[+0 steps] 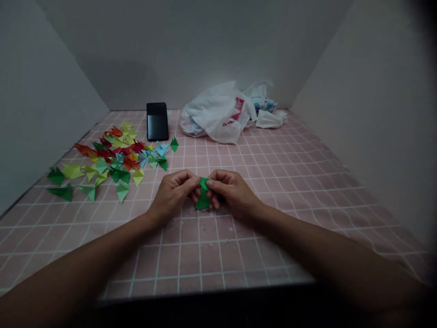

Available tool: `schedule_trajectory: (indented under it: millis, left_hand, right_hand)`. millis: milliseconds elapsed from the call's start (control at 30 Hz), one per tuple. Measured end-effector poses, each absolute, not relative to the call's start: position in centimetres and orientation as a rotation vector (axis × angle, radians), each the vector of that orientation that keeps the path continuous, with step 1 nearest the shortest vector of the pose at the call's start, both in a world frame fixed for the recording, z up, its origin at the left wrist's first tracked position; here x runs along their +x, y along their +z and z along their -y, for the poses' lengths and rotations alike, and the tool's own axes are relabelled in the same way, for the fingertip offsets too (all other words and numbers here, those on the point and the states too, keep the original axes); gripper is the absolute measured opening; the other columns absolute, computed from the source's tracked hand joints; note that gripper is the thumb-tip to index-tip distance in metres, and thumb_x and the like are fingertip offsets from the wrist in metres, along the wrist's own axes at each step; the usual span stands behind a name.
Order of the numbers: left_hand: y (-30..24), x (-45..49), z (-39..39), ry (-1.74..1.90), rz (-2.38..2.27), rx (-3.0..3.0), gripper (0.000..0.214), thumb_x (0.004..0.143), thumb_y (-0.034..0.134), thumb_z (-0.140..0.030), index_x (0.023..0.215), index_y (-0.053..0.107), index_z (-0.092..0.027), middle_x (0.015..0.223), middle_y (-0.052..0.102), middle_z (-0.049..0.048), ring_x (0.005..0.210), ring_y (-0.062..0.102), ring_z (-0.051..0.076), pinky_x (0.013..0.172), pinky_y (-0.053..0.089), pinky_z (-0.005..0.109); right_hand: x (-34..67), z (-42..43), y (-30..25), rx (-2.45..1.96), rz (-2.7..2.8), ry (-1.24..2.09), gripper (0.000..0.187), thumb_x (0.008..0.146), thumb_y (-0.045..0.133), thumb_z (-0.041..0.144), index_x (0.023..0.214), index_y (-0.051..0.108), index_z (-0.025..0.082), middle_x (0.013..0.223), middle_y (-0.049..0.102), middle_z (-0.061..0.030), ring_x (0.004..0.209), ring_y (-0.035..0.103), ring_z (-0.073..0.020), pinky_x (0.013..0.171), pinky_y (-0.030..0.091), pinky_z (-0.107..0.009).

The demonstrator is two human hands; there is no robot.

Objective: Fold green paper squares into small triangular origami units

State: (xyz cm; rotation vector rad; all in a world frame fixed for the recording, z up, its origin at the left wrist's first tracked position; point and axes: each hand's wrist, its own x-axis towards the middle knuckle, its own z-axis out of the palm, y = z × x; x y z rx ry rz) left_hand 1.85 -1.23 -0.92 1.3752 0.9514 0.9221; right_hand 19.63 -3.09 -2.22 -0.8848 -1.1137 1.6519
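A small green folded paper [203,195] is pinched at mid-bench between the left hand [174,191] and right hand [229,190], both grips closed on it. Its lower edge is hidden by fingers. Sharp-cornered paper triangles [109,159] are strewn over the pink gridded bench [273,182], by a glossy black phone [157,120] and crumpled plastic bag [218,114].

Left hand [174,191] and right hand [232,191] pinching green paper [203,197], folded pieces [112,159] leftward

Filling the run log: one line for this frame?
left hand: pinching green paper piece | right hand: pinching same piece | folded paper triangles: heaped far left | phone, plastic bag: behind
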Motion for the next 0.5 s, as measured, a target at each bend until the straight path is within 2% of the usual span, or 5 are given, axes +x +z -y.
schedule_trajectory:
  millis: [200, 333, 500]
  left_hand:
    - [-0.97, 1.93, 1.16, 0.966, -0.994, 1.458, 0.032, 0.092, 0.060, -0.037, 0.067, 0.063, -0.016, 0.063, 0.066, 0.0010, 0.050, 0.060, 0.011, 0.051, 0.050, 0.022]
    - [-1.09, 2.13, 1.18, 0.921, -0.943, 1.412, 0.026, 0.083, 0.075, -0.040, 0.077, 0.063, -0.017, 0.063, 0.066, -0.0011, 0.051, 0.060, 0.011, 0.050, 0.049, 0.022]
    - [-1.11, 2.17, 1.19, 0.884, -0.910, 1.303, 0.030, 0.081, 0.077, -0.038, 0.070, 0.059, -0.016, 0.061, 0.066, -0.0012, 0.048, 0.056, 0.008, 0.049, 0.047, 0.020]
  right_hand:
    - [19.61, 3.24, -2.32, -0.912, 1.084, 1.670, 0.026, 0.081, 0.076, 0.036, 0.073, 0.058, 0.019, 0.057, 0.064, 0.0047, 0.040, 0.055, -0.0079, 0.042, 0.044, -0.021]
    - [19.59, 3.34, -2.39, -0.909, 1.089, 1.641, 0.023, 0.083, 0.073, 0.033, 0.073, 0.058, 0.019, 0.059, 0.065, 0.0039, 0.041, 0.055, -0.0076, 0.042, 0.042, -0.021]
    - [19.71, 3.32, -2.32, -0.915, 1.124, 1.675, 0.023, 0.085, 0.070, 0.035, 0.074, 0.061, 0.018, 0.060, 0.065, 0.0031, 0.041, 0.056, -0.0078, 0.042, 0.042, -0.021]
